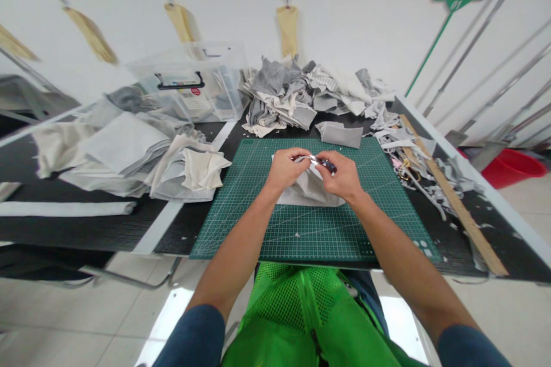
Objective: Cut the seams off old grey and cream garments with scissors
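Observation:
My left hand [284, 170] pinches the raised edge of a grey piece of fabric [307, 190] above the green cutting mat [241, 229]. In my right hand [341, 174] is a pair of small thread snips [323, 164] with a dark handle and shiny metal blades. The blades point left and meet the fabric edge near my left fingertips. Below both hands, the rest of the fabric hangs loosely and spreads onto the mat. My fingers partly cover the snips, so whether the blades are parted is hidden.
Folded grey fabric [342, 134] lies at the mat's far edge. Behind it is a heap of cloth [279, 92]. Fabric stacks [124, 143] and a clear plastic box [193, 86] stand left. Right are scraps and a wooden ruler [456, 200]; a red bucket [512, 169] stands beyond.

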`<state>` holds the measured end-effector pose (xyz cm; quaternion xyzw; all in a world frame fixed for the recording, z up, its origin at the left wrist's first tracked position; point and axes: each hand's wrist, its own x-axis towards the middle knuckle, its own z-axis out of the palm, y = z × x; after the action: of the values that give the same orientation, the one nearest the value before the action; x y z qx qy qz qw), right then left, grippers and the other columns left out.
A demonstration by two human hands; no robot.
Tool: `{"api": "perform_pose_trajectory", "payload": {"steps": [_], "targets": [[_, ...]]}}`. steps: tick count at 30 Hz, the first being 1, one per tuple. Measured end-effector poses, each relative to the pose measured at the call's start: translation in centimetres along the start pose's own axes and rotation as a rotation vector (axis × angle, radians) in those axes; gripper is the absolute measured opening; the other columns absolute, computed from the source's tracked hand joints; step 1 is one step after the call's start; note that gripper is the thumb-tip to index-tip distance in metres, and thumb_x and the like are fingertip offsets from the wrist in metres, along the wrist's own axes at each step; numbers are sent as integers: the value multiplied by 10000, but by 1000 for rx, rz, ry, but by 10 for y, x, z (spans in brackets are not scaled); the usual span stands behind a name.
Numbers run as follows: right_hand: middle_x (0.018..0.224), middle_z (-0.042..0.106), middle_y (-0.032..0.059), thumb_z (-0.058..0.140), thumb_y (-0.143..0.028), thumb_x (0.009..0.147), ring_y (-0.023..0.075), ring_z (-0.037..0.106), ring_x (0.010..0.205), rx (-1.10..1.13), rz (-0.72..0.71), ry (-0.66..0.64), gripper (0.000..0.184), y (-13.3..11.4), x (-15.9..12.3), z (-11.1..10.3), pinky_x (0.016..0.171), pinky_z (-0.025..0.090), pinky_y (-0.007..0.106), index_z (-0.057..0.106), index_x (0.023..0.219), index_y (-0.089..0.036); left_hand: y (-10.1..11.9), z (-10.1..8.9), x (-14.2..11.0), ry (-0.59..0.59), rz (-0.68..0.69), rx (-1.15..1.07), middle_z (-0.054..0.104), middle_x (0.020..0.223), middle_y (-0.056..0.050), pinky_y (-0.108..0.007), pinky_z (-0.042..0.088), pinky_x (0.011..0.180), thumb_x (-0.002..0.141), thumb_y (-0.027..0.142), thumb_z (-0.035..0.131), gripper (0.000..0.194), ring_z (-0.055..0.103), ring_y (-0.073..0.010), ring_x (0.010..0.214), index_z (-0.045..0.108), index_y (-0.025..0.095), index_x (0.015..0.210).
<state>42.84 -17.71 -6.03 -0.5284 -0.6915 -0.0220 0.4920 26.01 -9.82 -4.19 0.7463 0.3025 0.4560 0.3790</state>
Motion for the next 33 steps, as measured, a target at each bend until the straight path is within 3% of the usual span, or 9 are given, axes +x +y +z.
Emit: {"api": "perform_pose_trajectory", "payload": {"steps": [9, 33], "targets": [[1004, 744, 53, 649, -282, 858, 224, 676, 840, -65, 0, 17, 221, 9, 0, -5, 784, 540, 362, 685, 1073, -244, -2, -1, 0, 14, 2, 12, 782, 821, -29, -299, 522, 755, 759, 201, 699, 121, 692, -180, 777, 804, 201, 819], [1043, 758, 64, 622, -282, 902, 246, 696, 947, -35, -8, -8, 195, 9, -2, 2, 867, 550, 390, 702, 1077, -252, -4, 4, -1, 9, -26, 6, 782, 812, -25, -295, 527, 742, 743, 209, 714, 115, 697, -187, 774, 807, 201, 811]]}}
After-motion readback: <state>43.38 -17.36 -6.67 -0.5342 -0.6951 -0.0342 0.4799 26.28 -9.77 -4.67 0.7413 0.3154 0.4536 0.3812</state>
